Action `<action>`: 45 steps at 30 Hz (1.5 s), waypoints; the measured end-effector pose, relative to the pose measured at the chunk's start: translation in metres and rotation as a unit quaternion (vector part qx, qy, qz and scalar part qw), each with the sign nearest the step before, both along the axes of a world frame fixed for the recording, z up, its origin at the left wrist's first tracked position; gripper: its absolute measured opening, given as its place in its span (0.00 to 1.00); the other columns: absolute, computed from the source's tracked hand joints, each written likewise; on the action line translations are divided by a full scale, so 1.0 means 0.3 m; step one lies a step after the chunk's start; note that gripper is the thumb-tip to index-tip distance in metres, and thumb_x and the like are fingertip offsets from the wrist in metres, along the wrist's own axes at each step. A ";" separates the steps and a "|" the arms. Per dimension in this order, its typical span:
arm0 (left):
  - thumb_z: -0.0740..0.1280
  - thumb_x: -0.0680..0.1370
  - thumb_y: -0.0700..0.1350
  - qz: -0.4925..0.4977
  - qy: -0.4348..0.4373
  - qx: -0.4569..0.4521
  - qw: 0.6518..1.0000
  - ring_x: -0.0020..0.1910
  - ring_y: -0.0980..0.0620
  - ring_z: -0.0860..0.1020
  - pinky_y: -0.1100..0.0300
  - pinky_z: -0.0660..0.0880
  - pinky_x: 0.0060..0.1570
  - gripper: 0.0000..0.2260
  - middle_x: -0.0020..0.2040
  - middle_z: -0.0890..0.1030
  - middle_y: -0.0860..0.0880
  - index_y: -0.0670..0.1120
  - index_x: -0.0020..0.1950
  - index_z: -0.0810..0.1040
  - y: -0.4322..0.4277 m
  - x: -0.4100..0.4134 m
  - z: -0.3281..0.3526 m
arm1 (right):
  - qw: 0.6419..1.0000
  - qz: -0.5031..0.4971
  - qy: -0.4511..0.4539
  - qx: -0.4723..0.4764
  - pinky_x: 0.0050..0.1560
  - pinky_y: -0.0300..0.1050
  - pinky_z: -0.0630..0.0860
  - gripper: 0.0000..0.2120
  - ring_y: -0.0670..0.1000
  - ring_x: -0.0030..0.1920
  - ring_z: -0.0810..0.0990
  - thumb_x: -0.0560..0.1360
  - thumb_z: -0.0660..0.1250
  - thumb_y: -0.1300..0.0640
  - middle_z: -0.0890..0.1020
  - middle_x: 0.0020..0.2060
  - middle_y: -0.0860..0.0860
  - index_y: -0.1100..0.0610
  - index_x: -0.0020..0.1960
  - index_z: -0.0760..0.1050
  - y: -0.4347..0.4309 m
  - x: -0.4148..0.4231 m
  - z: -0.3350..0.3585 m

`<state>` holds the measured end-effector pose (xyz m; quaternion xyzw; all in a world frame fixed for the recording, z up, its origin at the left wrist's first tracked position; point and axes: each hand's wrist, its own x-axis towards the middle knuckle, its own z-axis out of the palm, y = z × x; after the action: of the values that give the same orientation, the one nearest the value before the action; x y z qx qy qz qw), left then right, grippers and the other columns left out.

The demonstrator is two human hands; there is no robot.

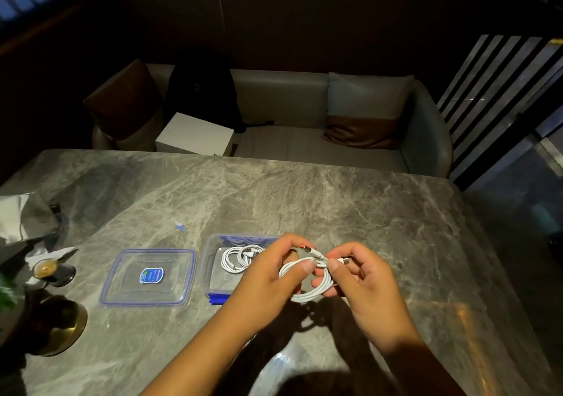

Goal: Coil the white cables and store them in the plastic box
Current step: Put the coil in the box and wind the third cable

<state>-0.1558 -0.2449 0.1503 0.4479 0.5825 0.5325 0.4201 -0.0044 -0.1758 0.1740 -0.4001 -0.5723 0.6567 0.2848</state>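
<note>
Left hand point(274, 277) hides plastic box point(213, 273) corner; grips white cable point(307, 293).

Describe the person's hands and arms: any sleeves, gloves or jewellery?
The left hand and right hand are bare: no gloves, rings or watch show. No sleeve is in view up to the frame's edge. Nails look short and unpainted.
</note>
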 end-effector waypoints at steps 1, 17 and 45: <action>0.66 0.78 0.47 0.025 0.004 0.002 1.000 0.33 0.58 0.74 0.61 0.70 0.37 0.03 0.36 0.79 0.54 0.52 0.50 0.78 0.003 0.007 -0.006 | 1.000 0.000 -0.003 0.008 0.35 0.36 0.78 0.07 0.48 0.34 0.85 0.80 0.63 0.67 0.85 0.34 0.56 0.61 0.44 0.77 -0.003 -0.003 0.001; 0.66 0.78 0.46 0.036 0.053 0.028 0.998 0.33 0.57 0.71 0.62 0.69 0.38 0.10 0.32 0.73 0.52 0.58 0.57 0.78 0.007 0.004 -0.013 | 0.984 -0.083 0.051 -0.147 0.44 0.54 0.82 0.08 0.57 0.37 0.86 0.81 0.62 0.62 0.86 0.38 0.63 0.61 0.44 0.75 -0.013 -0.033 -0.027; 0.56 0.80 0.55 0.204 0.120 0.021 0.971 0.27 0.59 0.73 0.65 0.69 0.30 0.10 0.30 0.76 0.53 0.51 0.44 0.68 0.014 0.046 -0.024 | 0.997 -0.065 -0.001 0.041 0.38 0.35 0.79 0.11 0.49 0.40 0.87 0.80 0.64 0.65 0.88 0.39 0.51 0.56 0.49 0.85 -0.056 -0.065 -0.052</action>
<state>-0.1420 -0.2406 0.1429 0.3891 0.6962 0.5617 0.2200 -0.0241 -0.1926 0.1583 -0.4254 -0.5720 0.6119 0.3428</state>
